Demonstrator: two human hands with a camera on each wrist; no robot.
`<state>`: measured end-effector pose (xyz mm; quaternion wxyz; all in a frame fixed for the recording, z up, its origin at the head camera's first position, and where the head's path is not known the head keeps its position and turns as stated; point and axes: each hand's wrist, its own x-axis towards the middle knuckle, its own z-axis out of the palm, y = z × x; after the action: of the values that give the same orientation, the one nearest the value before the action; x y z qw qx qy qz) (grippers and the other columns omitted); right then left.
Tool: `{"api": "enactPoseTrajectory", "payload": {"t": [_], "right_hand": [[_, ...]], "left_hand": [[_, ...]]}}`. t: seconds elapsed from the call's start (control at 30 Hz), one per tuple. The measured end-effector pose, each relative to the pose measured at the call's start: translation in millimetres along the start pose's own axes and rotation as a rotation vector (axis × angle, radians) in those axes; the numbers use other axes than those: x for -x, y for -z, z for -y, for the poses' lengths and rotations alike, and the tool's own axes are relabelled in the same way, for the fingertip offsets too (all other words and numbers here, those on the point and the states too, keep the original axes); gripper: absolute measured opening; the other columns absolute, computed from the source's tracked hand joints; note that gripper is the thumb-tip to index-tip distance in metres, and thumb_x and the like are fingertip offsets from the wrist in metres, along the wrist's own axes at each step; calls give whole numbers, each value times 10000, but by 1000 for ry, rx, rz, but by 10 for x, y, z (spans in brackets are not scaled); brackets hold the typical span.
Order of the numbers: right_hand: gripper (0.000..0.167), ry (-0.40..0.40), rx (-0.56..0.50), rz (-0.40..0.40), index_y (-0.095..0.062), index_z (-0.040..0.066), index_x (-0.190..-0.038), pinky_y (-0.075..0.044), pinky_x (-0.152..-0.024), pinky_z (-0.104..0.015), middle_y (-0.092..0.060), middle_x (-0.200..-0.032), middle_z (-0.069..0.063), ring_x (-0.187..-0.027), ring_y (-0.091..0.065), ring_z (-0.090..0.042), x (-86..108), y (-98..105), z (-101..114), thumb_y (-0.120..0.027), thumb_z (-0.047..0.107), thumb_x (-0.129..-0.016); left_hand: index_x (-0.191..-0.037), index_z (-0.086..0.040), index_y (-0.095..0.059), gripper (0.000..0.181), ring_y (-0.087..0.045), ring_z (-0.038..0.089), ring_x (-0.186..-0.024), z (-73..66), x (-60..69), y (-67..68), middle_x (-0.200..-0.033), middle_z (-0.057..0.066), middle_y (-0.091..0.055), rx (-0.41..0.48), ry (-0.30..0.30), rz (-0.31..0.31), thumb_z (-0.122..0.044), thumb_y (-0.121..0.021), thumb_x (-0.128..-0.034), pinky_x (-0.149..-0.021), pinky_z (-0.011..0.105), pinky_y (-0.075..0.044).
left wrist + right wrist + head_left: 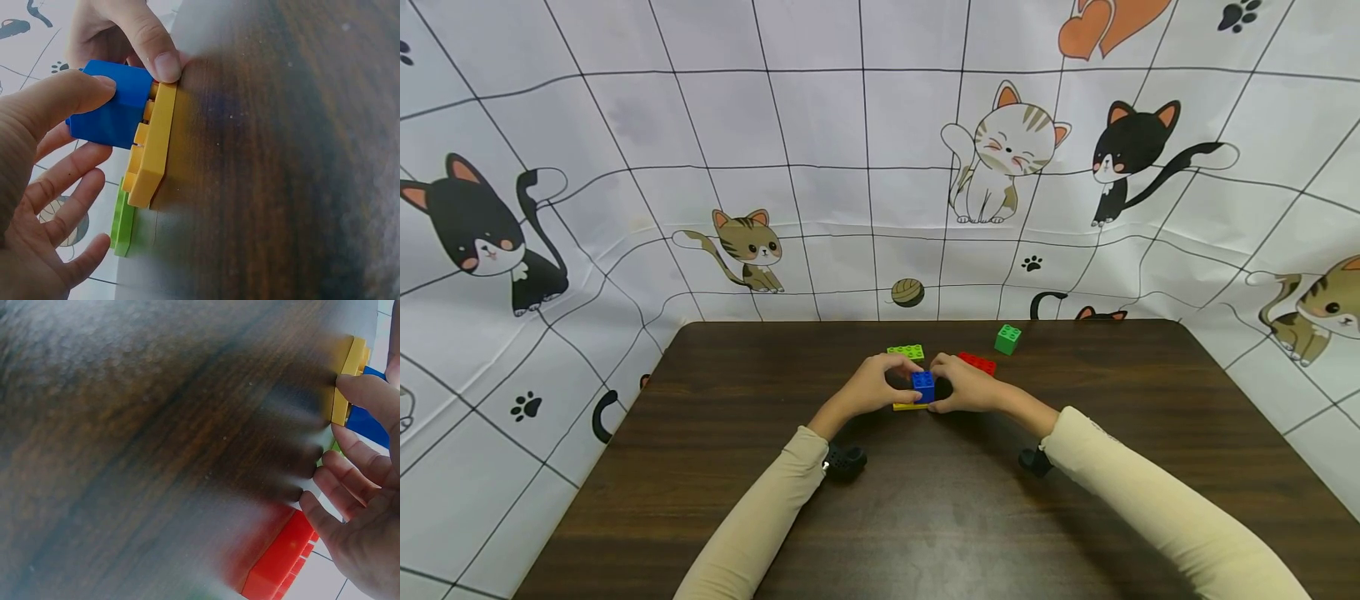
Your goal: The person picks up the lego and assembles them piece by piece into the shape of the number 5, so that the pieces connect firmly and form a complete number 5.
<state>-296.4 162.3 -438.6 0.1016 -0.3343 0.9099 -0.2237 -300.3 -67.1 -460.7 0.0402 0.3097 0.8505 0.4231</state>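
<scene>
A blue toy building brick [922,386] stands at the right end of a flat yellow brick [156,150] on the table. My left hand [874,385] pinches the blue brick, its thumb on the near face and the index finger behind; the other fingers spread apart in the left wrist view. From the other side, my right hand [967,385] grips the end of the yellow brick between thumb and index finger. In the left wrist view some yellow studs show beside the blue brick. Whether the two bricks are fully pressed together I cannot tell.
Behind the hands lie a flat lime-green brick [906,352] and, to the right, a flat red brick [977,363]. A green brick [1007,338] stands near the far edge of the brown table [737,367]. A cat-patterned sheet [820,200] hangs behind.
</scene>
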Motion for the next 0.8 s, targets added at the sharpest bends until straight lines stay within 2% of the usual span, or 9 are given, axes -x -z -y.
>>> {"api": "enactPoseTrajectory", "payload": {"t": [0.5,0.8], "right_hand": [[452,-4,-2,5,-672,-56,-1186,-493,-1043,-527,-558,-1287,-188,-1193,-551,-341,9,-2,-1,-784,264,-887],[470,2,-14,13,-663,-64,-1209,-493,-1045,-524,-555,-1290,-190,-1198,-558,-341,5,4,-13,-783,260,-890]], "left_hand": [[-1180,-102,-732,340,-639,222,-1065,-17,-1,-9,-1123,66,-724,-4,-18,-9,-173,-825,-862,-988,449,-523],[-1169,-113,-737,340,-637,199,-1054,-17,-6,-28,-1112,42,-724,-53,-54,-19,-215,-834,-860,-988,429,-524]]}}
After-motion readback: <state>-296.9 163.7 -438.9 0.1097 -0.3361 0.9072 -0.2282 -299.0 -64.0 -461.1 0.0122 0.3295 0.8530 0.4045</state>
